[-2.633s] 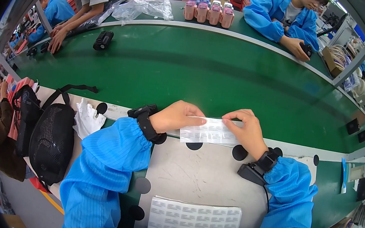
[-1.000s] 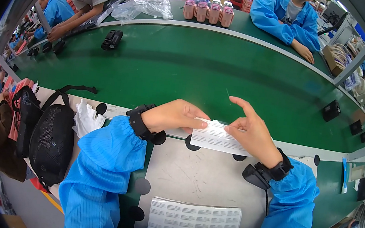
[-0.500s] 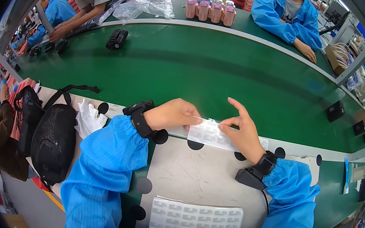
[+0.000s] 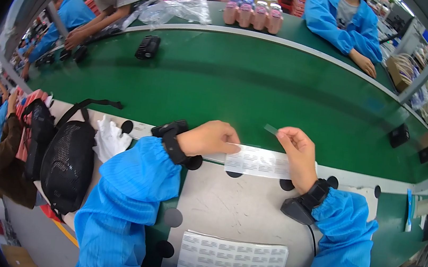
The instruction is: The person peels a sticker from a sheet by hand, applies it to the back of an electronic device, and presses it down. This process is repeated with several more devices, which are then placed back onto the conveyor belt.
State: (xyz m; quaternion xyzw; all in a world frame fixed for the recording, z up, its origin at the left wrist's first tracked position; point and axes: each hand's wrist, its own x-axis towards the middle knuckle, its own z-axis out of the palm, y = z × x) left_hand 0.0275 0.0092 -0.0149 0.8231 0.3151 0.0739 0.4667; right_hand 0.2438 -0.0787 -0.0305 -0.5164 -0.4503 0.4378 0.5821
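Note:
My left hand [image 4: 209,139] is closed on the left end of a narrow label sheet [image 4: 256,163] with rows of fine print. That sheet lies along the edge where the pale work board [image 4: 232,205] meets the green surface. My right hand [image 4: 299,157], over the sheet's right end, pinches a small clear strip [image 4: 270,129] between thumb and forefinger. The strip sticks out to the left, above the sheet. Nearest to me, larger printed label sheets [image 4: 231,263] lie on the board. Each wrist wears a black strapped device.
A green conveyor belt [image 4: 220,86] runs across in front, carrying black devices [image 4: 147,47]. At left lie a black mesh bag [image 4: 67,166] and white gloves [image 4: 110,139]. Pink-bodied bottles [image 4: 252,16] stand beyond the belt, with two co-workers [image 4: 340,21] there. Black round dots mark the board's edge.
My right hand's fingers, spread over the sheet before, are now drawn together and pinch a clear strip lifted off it. My left hand stays at the sheet's left end. The whole view has shifted slightly.

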